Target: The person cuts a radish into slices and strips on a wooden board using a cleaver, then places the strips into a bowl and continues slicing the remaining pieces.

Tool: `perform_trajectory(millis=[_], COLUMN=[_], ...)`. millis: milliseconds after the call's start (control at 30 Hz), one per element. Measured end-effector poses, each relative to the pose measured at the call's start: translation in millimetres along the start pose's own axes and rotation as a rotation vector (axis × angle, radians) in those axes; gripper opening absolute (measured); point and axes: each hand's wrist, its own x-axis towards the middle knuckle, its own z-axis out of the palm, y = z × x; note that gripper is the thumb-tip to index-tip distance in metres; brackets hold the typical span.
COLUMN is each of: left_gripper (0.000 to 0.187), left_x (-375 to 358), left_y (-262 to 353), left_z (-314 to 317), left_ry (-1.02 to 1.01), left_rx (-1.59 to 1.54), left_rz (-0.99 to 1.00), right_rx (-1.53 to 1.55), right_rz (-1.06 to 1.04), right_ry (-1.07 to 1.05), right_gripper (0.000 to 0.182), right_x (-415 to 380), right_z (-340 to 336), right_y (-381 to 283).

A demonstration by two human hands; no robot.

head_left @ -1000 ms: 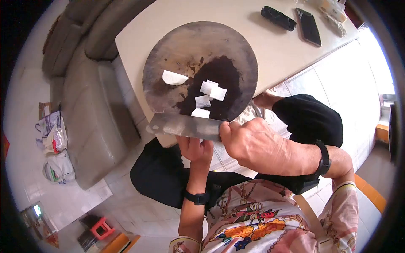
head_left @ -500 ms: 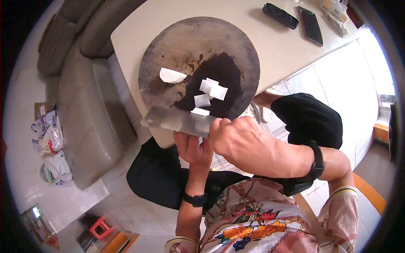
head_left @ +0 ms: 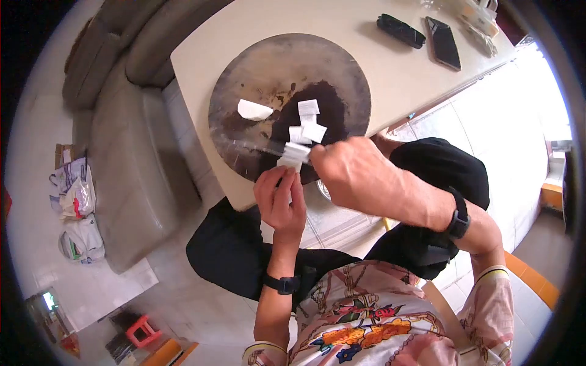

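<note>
My right hand (head_left: pixel 351 171) is closed around the handle of a cleaver, its thin blurred blade (head_left: pixel 259 147) seen nearly edge-on over the round chopping board (head_left: pixel 268 61). My left hand (head_left: pixel 279 198) is at the board's near edge, fingertips pinched on a white block of food (head_left: pixel 289 163) whose kind I cannot make out. A white slice (head_left: pixel 297 152) sits against the blade, just beyond that block. Farther up lie several flat white slices (head_left: pixel 313 132), some overlapping, on a dark wet patch. A larger white chunk (head_left: pixel 254 110) rests apart at the left.
The board stands on a cream table (head_left: pixel 390 79). A black case (head_left: pixel 401 31), a phone (head_left: pixel 444 43) and a plastic packet (head_left: pixel 479 24) lie at the far right. A grey sofa (head_left: pixel 143 177) is at the left, with bags (head_left: pixel 76 195) on the floor beyond it.
The cleaver has moved from the board's near edge up over it and turned from flat to edge-on. My left hand has risen to the white block. One slice has shifted up the board.
</note>
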Motion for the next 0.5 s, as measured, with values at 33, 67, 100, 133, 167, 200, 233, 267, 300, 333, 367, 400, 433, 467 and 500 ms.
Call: perform_trajectory(millis=[33, 67, 100, 133, 167, 200, 233, 267, 300, 333, 367, 400, 433, 467, 500], left_gripper=[0.022, 0.022, 0.022, 0.023, 0.024, 0.024, 0.024, 0.024, 0.024, 0.025, 0.026, 0.026, 0.026, 0.027, 0.027], left_x=[-0.6, -2.2, -4.0, -5.4, -7.6, -8.0, -8.5, -9.7, -11.3, -13.6, -15.0, -13.1, -9.4, -7.3, -7.4], left_y=[0.4, -0.6, -2.2, -3.4, -4.2, -4.5, -4.7, -6.3, -6.6, -6.3, -6.3, -4.3, -1.5, -0.3, -1.2], left_z=[-2.6, -4.1, -5.0, -5.7, -2.9, -2.9, -3.6, -3.0, -3.3, -4.1, -4.2, -5.3, -6.4, -7.1, -5.5], left_ry=[-0.018, -0.018, -0.023, -0.029, -0.026, -0.029, -0.035, -0.043, -0.046, -0.057, -0.069, -0.071, -0.082, -0.092, -0.094], left_rx=[-0.007, -0.003, 0.012, 0.026, 0.052, 0.052, 0.073, 0.096, 0.096, 0.072, 0.047, 0.044, 0.021, -0.002, -0.001], left_rz=[-0.016, -0.02, -0.013, -0.006, -0.03, -0.034, -0.02, -0.006, -0.008, -0.042, -0.078, -0.082, -0.084, -0.084, -0.086], right_rx=[0.018, 0.0, -0.005, -0.01, -0.007, -0.002, 0.005, 0.01, 0.008, 0.005, 0.007, 0.012, 0.016, 0.017, -0.012], right_rz=[-0.031, -0.054, -0.073, -0.09, -0.092, -0.107, -0.122, -0.12, -0.126, -0.132, -0.129, -0.125, -0.123, -0.123, -0.126], right_ry=[-0.002, -0.044, -0.072, -0.1, -0.101, -0.091, -0.082, -0.085, -0.101, -0.115, -0.118, -0.128, -0.136, -0.138, -0.14], right_gripper=[0.009, 0.008, 0.009, 0.01, 0.01, 0.012, 0.015, 0.015, 0.015, 0.015, 0.015, 0.015, 0.014, 0.014, 0.016], right_x=[-3.8, -6.5, -8.7, -10.6, -12.5, -14.3, -15.4, -15.0, -14.3, -13.7, -12.8, -11.6, -10.3, -9.9, -9.7], right_z=[-4.9, -12.9, -16.5, -17.4, -14.6, -13.2, -11.9, -11.0, -12.8, -13.9, -13.3, -13.0, -11.7, -10.3, -8.0], right_y=[-7.7, -15.4, -19.9, -22.4, -21.5, -21.9, -22.2, -20.9, -21.0, -21.1, -20.6, -20.8, -20.3, -21.0, -20.9])
